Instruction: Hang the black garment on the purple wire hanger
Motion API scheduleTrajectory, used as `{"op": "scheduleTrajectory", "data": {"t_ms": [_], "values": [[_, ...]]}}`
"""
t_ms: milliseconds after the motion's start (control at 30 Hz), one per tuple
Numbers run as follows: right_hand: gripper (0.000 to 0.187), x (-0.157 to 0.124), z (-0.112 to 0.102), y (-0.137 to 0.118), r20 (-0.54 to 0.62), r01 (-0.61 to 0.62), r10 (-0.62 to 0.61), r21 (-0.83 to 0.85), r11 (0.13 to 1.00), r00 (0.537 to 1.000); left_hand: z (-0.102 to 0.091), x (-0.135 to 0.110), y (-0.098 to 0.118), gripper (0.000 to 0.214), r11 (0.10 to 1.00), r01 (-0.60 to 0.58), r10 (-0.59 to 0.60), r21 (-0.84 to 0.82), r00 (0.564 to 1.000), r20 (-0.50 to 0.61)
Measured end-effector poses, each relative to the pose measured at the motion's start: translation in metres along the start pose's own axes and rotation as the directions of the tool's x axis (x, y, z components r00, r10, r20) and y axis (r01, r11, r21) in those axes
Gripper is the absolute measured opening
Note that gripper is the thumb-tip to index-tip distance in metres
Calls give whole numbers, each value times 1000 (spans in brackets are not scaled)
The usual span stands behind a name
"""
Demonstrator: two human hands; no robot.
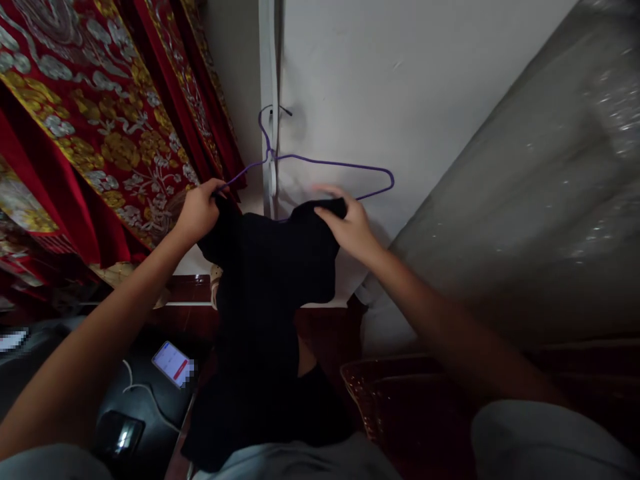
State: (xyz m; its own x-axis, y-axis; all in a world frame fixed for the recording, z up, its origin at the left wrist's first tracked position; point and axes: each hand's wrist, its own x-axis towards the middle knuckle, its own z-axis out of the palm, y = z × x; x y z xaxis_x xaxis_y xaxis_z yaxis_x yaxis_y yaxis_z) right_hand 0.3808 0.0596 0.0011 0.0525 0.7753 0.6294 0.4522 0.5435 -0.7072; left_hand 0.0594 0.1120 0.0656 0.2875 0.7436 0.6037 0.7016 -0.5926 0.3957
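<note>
A purple clothes hanger (340,162) hangs by its hook from a small peg on the wall edge. Below its neck a black shirt (280,267) is stretched between my two hands and droops toward my lap. My left hand (200,210) is closed around the shirt's left shoulder and the hanger's left arm together. On the other side, my right hand (350,223) pinches the shirt's right shoulder between thumb and fingers. The hanger's right end sticks out bare beyond that hand. Its lower bar is mostly hidden by the cloth.
Red curtains (120,127) with gold and silver patterns hang at the left. A lit phone (173,364), a white cable (153,393) and a dark shiny object (120,433) lie on a black surface. A plastic-wrapped grey object (500,220) leans at the right.
</note>
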Motion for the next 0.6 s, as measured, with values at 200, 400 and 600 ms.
{"op": "scheduleTrajectory", "data": {"t_ms": [200, 400, 600], "values": [[51, 6, -18, 26, -308, -3, -68, -223, 975, 949, -13, -10, -6, 38, 996, -25, 24, 88, 1000, 16], [38, 16, -29, 36, -374, 15, -84, -183, 983, 924, -15, -20, 0, 24, 991, -72, 76, 114, 997, -31], [18, 26, -64, 20, -241, 28, -15, 51, 998, 970, -23, -19, 7, 24, 988, -29, 44, 149, 994, -99]]}}
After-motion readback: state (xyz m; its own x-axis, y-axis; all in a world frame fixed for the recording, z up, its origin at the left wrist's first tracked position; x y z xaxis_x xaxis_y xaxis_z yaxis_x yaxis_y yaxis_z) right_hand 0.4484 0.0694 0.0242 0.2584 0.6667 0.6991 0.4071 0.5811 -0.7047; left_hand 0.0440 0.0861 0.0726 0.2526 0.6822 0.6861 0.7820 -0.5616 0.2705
